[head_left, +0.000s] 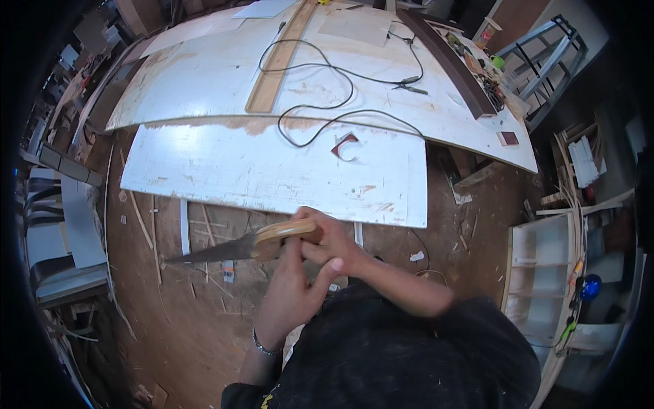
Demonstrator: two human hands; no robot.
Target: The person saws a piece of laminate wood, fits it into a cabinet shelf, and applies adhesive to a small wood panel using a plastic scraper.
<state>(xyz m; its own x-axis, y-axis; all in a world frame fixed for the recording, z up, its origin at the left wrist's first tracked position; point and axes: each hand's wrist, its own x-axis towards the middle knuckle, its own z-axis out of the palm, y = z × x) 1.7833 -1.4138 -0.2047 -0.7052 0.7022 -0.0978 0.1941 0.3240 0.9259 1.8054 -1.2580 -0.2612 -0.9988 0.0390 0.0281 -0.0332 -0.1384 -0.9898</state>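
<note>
In front of my body is a handsaw (pixel 264 244) with a pale wooden handle and a dark blade pointing left. My right hand (pixel 330 240) is closed around the handle's right end. From below, my left hand (pixel 294 290), with a chain bracelet at its wrist, grips the handle too, its thumb stretched toward the right wrist. Part of its fingers is hidden behind the handle. Just beyond the hands lies a scuffed white board (pixel 266 167), with a dark red scrap and a curved white piece (pixel 347 148) on it.
A larger white worktop (pixel 197 82) spreads behind the board, carrying a long wooden strip (pixel 281 68), a looping black cable (pixel 353 88) and a dark brown beam (pixel 449 65). A stepladder (pixel 545 58) stands far right. Shelving (pixel 541 259) stands at right; wood scraps litter the floor.
</note>
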